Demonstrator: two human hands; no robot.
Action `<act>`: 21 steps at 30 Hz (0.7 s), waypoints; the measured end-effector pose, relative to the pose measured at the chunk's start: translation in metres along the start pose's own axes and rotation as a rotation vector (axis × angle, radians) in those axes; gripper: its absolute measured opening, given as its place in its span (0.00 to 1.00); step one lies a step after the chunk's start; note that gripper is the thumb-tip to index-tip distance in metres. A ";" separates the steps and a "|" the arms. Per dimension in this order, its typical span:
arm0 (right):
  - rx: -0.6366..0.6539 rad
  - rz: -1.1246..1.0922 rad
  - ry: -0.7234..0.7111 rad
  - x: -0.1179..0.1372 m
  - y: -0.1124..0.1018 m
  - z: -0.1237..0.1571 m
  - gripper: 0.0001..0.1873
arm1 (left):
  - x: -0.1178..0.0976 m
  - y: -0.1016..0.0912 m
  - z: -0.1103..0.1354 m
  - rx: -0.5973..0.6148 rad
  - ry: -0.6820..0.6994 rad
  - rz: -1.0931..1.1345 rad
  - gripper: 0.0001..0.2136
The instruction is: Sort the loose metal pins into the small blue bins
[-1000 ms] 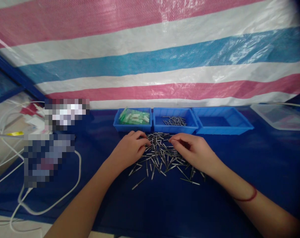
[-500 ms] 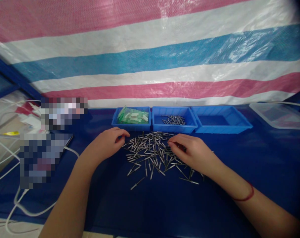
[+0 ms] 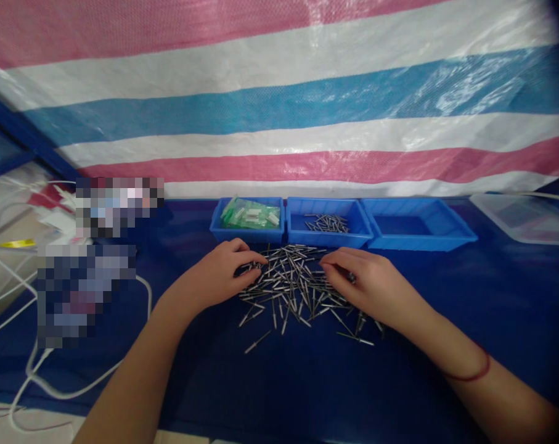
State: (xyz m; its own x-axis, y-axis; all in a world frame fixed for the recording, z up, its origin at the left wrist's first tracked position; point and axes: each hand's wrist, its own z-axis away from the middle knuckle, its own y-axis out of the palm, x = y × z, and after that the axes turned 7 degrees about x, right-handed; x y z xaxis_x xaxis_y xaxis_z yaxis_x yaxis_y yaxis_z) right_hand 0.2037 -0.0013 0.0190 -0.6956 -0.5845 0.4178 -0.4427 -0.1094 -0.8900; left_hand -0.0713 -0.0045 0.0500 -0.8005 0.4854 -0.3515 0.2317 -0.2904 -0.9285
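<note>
A loose pile of small metal pins (image 3: 292, 287) lies on the blue table cover. My left hand (image 3: 221, 276) rests at the pile's left edge, fingers curled with the tips on the pins. My right hand (image 3: 369, 279) sits on the pile's right side, fingers bent and pinched among the pins; what is between the fingertips is too small to name. Behind the pile stand three blue bins: the left bin (image 3: 248, 234) holds green-and-white packets, the middle bin (image 3: 328, 237) holds a few pins, the right bin (image 3: 418, 237) looks bare inside.
A striped pink, white and blue tarp (image 3: 279, 92) hangs close behind the bins. White cables (image 3: 76, 388) loop over the table's left front. A clear plastic lid or tray (image 3: 524, 216) lies at the far right. Blurred-out items sit at the left.
My left hand pulled away to the left of the pile, then came back to its left edge. My right hand stayed on the right side, shifting only slightly.
</note>
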 end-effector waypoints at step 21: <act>0.093 0.130 -0.056 -0.003 0.003 -0.011 0.16 | -0.029 0.043 -0.017 -0.072 0.003 -0.117 0.20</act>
State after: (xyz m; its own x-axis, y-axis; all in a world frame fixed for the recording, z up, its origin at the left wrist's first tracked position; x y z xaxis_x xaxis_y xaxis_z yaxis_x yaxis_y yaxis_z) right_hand 0.1982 0.0084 0.0170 -0.7096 -0.6422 0.2899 -0.2951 -0.1027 -0.9499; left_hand -0.0289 -0.0170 0.0181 -0.8230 0.5147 -0.2403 0.1756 -0.1717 -0.9694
